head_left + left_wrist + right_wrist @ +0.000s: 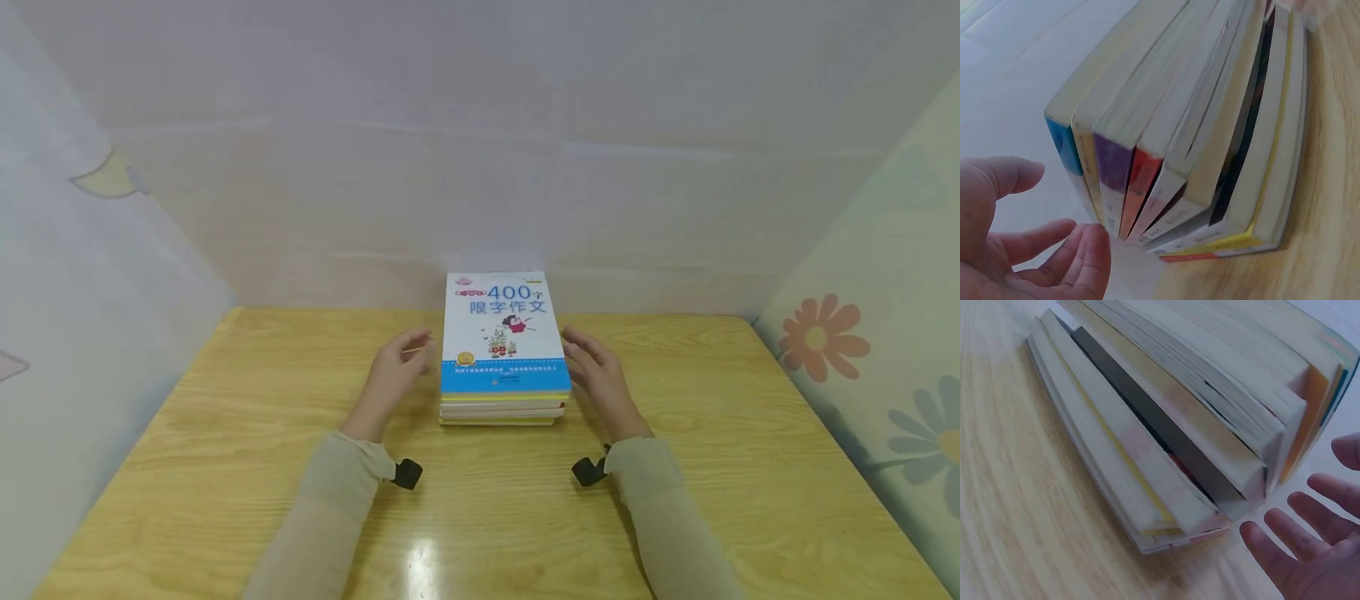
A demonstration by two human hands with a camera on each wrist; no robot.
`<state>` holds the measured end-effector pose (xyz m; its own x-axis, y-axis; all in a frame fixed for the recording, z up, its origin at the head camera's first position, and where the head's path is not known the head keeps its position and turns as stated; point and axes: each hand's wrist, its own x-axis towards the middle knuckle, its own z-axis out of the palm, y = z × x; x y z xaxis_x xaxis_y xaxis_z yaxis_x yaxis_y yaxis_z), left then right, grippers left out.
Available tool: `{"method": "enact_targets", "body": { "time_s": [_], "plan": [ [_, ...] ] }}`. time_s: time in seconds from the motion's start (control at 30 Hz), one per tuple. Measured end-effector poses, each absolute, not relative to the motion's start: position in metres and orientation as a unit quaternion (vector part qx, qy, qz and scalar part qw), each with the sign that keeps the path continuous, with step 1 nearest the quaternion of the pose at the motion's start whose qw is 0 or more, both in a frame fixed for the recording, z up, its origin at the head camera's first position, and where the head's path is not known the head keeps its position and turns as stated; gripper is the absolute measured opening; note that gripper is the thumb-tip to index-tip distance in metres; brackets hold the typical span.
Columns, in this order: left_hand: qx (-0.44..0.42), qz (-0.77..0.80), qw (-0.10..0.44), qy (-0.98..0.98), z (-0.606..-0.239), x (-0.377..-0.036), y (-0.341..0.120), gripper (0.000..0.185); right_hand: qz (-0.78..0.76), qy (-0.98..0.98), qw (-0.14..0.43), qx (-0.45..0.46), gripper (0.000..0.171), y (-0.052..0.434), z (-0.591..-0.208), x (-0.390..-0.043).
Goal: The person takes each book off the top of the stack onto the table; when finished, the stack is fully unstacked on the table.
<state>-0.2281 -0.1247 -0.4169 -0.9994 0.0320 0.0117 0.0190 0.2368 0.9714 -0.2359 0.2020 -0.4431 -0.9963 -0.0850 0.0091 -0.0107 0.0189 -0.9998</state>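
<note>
A stack of several books [504, 414] lies on the wooden table, its top book [480, 333] white with a blue lower band, large blue lettering and a drawn figure in red. To the left of the stack is my left hand [397, 367], fingers loosely bent. On the other side my right hand [600, 375] has its fingers spread along the stack's edge. Both hold nothing. In the left wrist view the left fingertips [1094, 240] are right by the coloured spines [1113, 165]. The right wrist view has the page edges [1141, 419] facing the right fingers [1272, 537].
The table [225, 467] runs up to a pale cloth backdrop [375, 208] just behind the stack. Side cloths printed with flowers [825, 337] and other shapes flank it. A small black device [407, 473] sits at each sleeve cuff.
</note>
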Motion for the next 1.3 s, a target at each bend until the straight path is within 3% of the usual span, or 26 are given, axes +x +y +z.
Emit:
{"method": "enact_targets", "body": {
  "time_s": [0.3,0.9,1.3],
  "plan": [
    [-0.006,0.649,0.076,0.757,-0.417,-0.227,-0.107,0.059,-0.722,0.690,0.053,-0.015,0.051,0.199,-0.442,-0.232],
    [-0.049,0.679,0.100,0.726,-0.411,-0.223,-0.104,0.053,-0.704,0.707,0.049,-0.047,0.060,0.202,-0.444,-0.236],
    [-0.020,0.725,0.145,0.673,-0.415,-0.223,-0.112,0.057,-0.704,0.703,0.071,-0.069,0.063,0.207,-0.450,-0.240]
  ]
}}
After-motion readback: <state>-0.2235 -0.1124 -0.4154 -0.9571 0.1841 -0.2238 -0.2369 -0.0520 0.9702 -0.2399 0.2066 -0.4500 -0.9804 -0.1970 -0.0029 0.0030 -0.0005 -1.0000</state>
